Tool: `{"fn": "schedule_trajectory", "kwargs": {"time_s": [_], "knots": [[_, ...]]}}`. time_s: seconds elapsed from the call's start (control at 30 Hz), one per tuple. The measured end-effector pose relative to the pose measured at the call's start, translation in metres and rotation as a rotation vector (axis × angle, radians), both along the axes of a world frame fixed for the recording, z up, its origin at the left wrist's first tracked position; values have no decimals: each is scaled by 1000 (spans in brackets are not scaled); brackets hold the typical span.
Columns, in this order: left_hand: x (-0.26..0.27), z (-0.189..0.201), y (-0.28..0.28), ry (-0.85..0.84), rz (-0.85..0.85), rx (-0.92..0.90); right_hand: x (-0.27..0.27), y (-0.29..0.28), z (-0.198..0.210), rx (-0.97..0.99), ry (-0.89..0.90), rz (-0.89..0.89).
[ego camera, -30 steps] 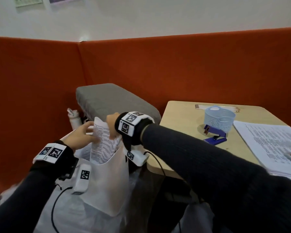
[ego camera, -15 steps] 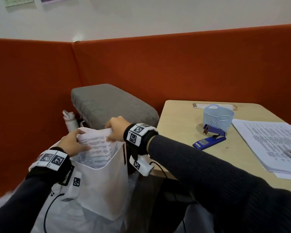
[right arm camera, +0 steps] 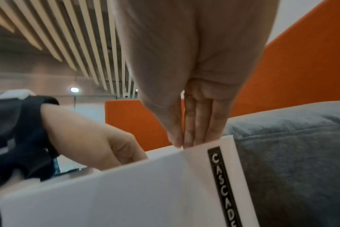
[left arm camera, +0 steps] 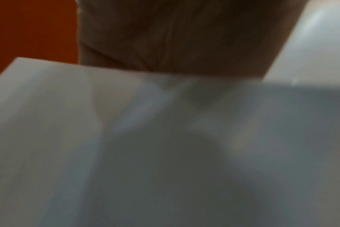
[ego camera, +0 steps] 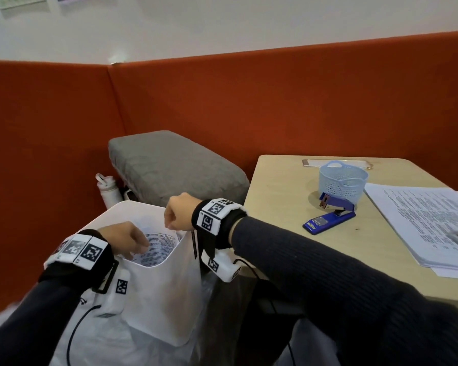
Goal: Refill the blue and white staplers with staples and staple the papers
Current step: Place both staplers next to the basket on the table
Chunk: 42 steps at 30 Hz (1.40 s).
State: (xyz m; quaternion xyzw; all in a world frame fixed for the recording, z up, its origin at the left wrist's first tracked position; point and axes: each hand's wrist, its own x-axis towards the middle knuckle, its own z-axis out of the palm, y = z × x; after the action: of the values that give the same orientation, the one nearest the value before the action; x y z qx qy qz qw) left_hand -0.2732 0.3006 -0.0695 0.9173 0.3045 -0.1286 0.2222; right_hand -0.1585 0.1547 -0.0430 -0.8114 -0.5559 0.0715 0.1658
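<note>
Left hand [ego camera: 122, 240] dips into the white paper bag [ego camera: 164, 299] over printed sheets [ego camera: 156, 245], grip hidden so can't tell, right hand [ego camera: 179, 212] pinches the bag's rim, while blue stapler [ego camera: 329, 213] and unstapled-looking papers [ego camera: 423, 223] wait on the table [ego camera: 278, 186], so looks barely started.

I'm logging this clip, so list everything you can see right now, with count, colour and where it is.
printed papers: one bundle, white, inside the paper bag
paper bag: one, white, beside the table
blue stapler: one, on the table by the basket
basket: one, pale blue, on the table
paper stack: one, white, on the table's right side
table: one, light wood
cushion: one, grey, behind the bag
bottle: one, white, left of the cushion
left hand: reaching into the bag
right hand: pinching the bag's top edge
</note>
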Motion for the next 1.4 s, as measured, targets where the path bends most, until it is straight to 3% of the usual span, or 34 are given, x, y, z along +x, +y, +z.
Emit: {"fn": "schedule_trajectory", "kwargs": {"time_s": [0.13,0.33,0.47,0.63,0.83,1.0,1.2,1.4], "knots": [[8,13,-28,-66,13,-9,11,-33,14,160,36,-3],[19,41,-73,-257,-154,81,40,-120,24,264,55,-88],[36,66,-109,-225,-299,-26,67,-199,31,309,66,-257],[76,89,-162,-274,-396,86,102,-298,40,265,47,-516],[133,93,-232,-425,-494,46,120,-372,52,425,-148,-729],[174,80,-285,-475,-565,23,132,-401,46,260,-142,-831],[192,69,-314,-377,-658,89,139,-451,34,-289,-73,-1020],[193,58,-315,-371,-665,141,136,-469,25,-440,-75,-1074]]}}
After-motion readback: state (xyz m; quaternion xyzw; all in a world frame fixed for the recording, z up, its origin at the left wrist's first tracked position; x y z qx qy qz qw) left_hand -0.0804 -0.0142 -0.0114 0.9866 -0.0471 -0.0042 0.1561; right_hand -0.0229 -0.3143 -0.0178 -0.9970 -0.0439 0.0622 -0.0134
